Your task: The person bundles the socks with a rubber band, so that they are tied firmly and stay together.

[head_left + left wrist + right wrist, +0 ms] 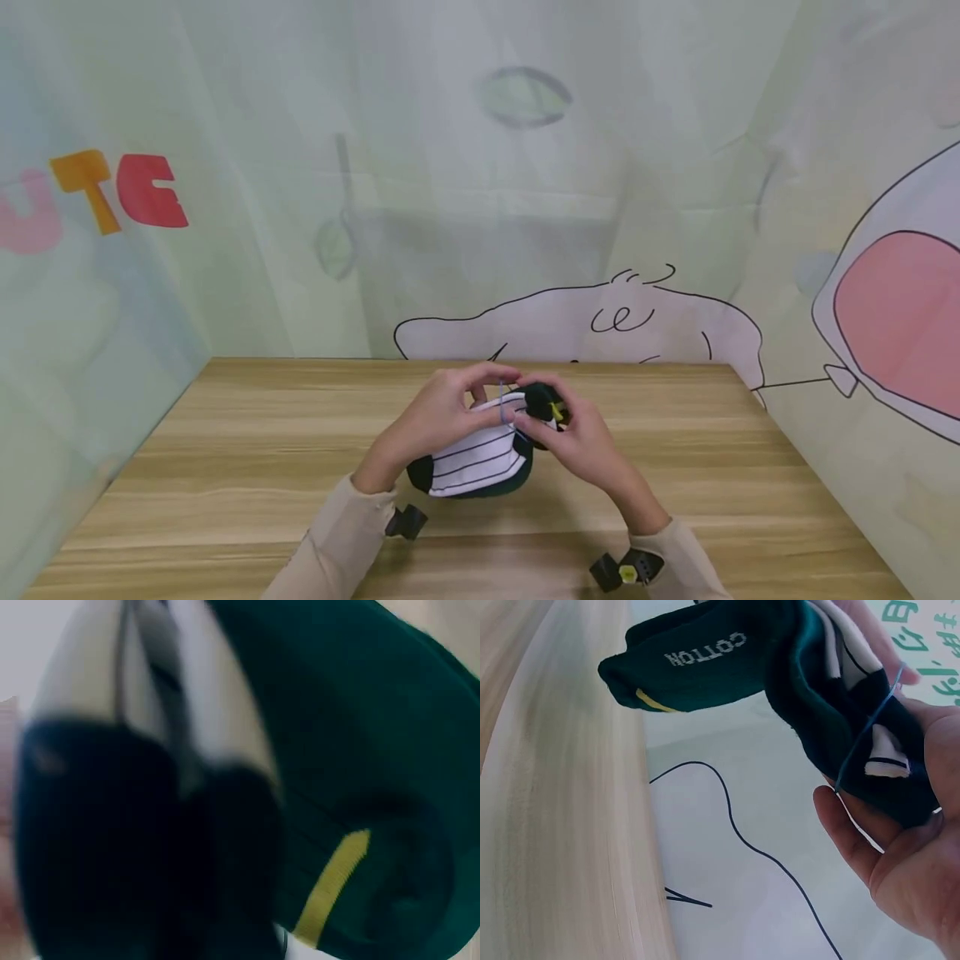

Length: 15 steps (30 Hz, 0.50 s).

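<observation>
A folded bundle of dark green socks (pixel 480 460) with white, dark-striped panels is held above the table between both hands. "COTTON" lettering and a yellow stripe show on a green sock (pixel 705 660) in the right wrist view. A thin blue elastic band (pixel 868 729) runs taut across the bundle. My left hand (pixel 441 412) holds this band at its bent index finger and thumb, the thumb lying against the striped fabric. My right hand (pixel 581 437) grips the bundle's right end, fingertips close to the left ones. In the left wrist view, socks (pixel 360 735) fill the frame and hide the fingers.
The wood-grain table (pixel 247 467) stretches under both forearms. Behind it hangs a pale printed curtain (pixel 450 167) with cartoon drawings, meeting the table's far edge. Small black devices (pixel 626 572) are strapped at the wrists.
</observation>
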### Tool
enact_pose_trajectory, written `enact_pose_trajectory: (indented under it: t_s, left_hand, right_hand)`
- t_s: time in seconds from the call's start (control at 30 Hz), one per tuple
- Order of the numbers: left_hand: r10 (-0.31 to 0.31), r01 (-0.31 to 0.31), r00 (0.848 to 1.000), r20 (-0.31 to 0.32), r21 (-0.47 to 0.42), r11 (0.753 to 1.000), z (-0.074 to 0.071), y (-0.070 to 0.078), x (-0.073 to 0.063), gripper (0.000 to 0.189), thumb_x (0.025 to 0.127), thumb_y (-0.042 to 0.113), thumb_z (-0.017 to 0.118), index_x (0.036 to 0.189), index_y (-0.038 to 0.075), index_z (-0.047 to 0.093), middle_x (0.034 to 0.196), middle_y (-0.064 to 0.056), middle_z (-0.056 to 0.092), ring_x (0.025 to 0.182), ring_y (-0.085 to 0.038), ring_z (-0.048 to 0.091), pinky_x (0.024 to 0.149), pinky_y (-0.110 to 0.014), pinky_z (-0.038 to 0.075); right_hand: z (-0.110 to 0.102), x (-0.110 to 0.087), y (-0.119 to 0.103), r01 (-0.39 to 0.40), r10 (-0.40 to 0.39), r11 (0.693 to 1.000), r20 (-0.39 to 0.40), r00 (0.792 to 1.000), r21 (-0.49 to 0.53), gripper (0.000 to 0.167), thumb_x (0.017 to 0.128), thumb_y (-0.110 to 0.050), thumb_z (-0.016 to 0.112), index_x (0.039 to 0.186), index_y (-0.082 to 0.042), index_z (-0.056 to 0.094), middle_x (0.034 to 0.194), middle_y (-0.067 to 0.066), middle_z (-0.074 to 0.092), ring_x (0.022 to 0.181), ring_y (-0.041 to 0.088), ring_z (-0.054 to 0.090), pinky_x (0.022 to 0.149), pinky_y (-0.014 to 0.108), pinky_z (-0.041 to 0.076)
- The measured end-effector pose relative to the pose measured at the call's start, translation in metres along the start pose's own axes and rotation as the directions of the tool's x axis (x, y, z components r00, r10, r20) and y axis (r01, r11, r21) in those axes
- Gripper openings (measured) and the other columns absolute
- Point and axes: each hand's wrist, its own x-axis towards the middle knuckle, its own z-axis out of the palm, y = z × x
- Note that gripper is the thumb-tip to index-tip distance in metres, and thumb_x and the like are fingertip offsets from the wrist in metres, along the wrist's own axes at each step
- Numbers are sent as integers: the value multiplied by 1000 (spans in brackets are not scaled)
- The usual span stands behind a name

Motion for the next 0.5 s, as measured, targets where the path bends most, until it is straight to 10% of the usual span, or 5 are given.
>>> enact_pose_trajectory:
  t_s: [0.23,0.5]
  left_hand:
    - [4,-4,1000,17,12,1000,-4,0,1,43,89,30,78,127,15,67,120,3,70,88,-11,59,72,-28,47]
    - [10,-9,1000,27,-19,1000,-3,2,-1,38,89,30,77,122,14,70,93,9,71,86,-8,63,74,-31,51]
  right_hand:
    - [-6,0,1,-47,48,997,-20,999,54,40,95,-7,69,131,-17,55,125,12,58,105,32,58,77,36,58]
    - [-9,0,-3,-41,44,995,-27,999,93,40,95,-5,67,130,-17,55,120,14,56,100,35,58,73,37,59]
